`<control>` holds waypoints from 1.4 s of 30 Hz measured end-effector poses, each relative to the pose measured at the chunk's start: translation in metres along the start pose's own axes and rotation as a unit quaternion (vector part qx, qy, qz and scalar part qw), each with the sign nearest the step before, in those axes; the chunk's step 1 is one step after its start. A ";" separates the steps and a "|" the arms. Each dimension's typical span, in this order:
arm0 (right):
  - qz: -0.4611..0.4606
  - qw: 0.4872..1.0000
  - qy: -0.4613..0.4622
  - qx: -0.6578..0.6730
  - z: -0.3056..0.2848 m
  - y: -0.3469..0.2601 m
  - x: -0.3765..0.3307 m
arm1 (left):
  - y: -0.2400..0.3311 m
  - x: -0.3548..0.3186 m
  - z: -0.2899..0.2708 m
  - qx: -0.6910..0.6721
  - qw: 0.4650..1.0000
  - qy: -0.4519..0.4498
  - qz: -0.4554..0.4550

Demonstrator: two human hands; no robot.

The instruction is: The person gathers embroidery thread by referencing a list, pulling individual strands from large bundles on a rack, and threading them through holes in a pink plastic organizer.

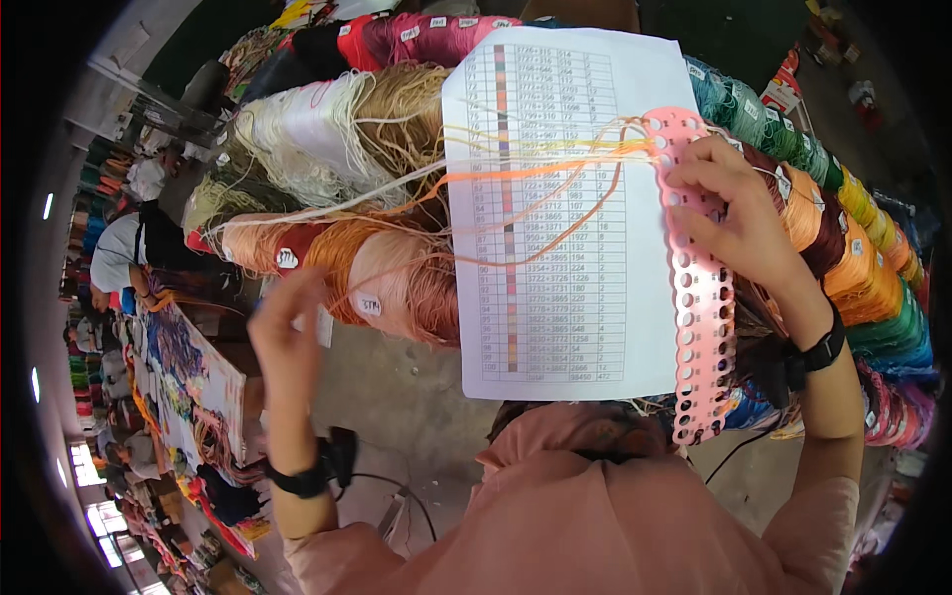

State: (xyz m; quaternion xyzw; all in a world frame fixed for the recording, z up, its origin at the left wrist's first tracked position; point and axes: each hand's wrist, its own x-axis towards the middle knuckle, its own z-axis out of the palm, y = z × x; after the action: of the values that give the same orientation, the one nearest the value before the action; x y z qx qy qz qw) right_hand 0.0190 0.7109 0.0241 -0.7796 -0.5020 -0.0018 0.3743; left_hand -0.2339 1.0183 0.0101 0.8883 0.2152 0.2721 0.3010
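Observation:
My right hand (pixel 736 208) grips a long pink card (pixel 702 327) with round holes along its scalloped edges. Several threads (pixel 555 164), white, yellow, orange and brown, hang from holes near the card's top and stretch leftward. A printed paper chart (pixel 555 297) with a column of colour patches lies behind the card. To the left, my left hand (pixel 283 322) is raised and somewhat blurred, its fingers pinched where a thin orange-brown thread (pixel 511 262) from the card seems to end. Beside that hand is a peach thread hank (pixel 407 278) with a white tag.
White thread hanks (pixel 307 134) and olive-brown ones (pixel 402 104) lie at the back left. Green hanks (pixel 754 114) and orange hanks (pixel 858 273) line the right side. At far left a person (pixel 119 253) bends near a table (pixel 233 397) strewn with coloured threads.

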 end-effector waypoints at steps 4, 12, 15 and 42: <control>0.033 0.999 -0.023 0.009 -0.004 -0.004 0.002 | 0.058 -0.028 0.036 -0.009 0.973 -0.114 0.202; 0.055 0.997 -0.041 0.039 -0.003 0.000 0.003 | 0.054 -0.045 0.072 -0.035 0.946 -0.108 0.304; 0.019 0.999 -0.024 0.035 -0.002 0.006 0.002 | 0.058 -0.049 0.071 -0.035 0.943 -0.132 0.305; 0.041 0.996 -0.021 0.081 -0.002 0.012 0.002 | 0.069 -0.072 0.091 -0.085 0.954 -0.096 0.272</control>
State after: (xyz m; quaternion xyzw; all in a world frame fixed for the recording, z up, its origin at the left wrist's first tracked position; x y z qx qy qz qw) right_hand 0.0300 0.7081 0.0195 -0.7665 -0.4761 0.0702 0.4253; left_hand -0.2177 0.8905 -0.0317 0.9062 -0.0887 0.2749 0.3088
